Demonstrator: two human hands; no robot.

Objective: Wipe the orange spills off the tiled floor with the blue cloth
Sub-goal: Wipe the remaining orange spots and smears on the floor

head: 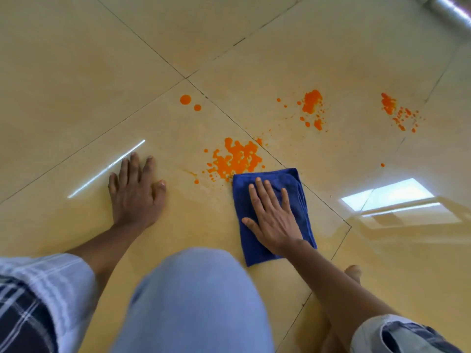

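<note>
Floor: glossy cream tiled floor point(76, 72), large square tiles with thin dark grout lines; a bright window reflection lies at the right.
Cloth: blue cloth point(300, 189), soft terry, folded into a rough rectangle, lying flat on the tile; its far edge touches the near rim of the largest spill.
Largest spill: blotchy orange puddle point(235, 159) with lobed edges and small satellite drops, just beyond the cloth.
Other spills: two round orange drops point(185, 99) near the tile crossing; a splattered patch point(311, 103) further right; a speckled patch point(390, 104) furthest right, well apart from the cloth.
Right hand: right hand point(274, 217) lies palm down on the cloth, fingers straight and slightly spread, thumb out to the side, pressing the cloth to the floor.
Left hand: left hand point(135, 192) rests flat on bare tile left of the largest spill, fingers extended and slightly apart, holding nothing.
Clothing: pale blue trouser knee point(193, 301) in the foreground; rolled plaid sleeves at both lower corners.
Foot: bare toes point(353, 272) beside the right forearm.
</note>
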